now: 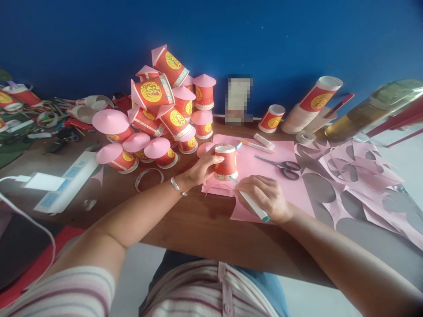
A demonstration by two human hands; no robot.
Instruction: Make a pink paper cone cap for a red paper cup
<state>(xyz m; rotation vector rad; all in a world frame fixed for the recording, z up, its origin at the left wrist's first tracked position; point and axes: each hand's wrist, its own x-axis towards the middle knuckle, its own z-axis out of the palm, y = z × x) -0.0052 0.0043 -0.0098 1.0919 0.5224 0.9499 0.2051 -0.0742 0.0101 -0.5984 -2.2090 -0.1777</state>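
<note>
The left hand grasps 1 red paper cup, thumb across its side, white rim up, at the left part of the pink paper on the brown table; the right hand grips 1 white marker, green end toward the wearer and tip near the cup's base

Just beyond the cup lie an orange-and-white pen and a white tube; 1 pair of scissors rests on the paper to the right, near pink offcuts

To the left stands a pile of red cups with pink cone tops, near a white power strip
</note>
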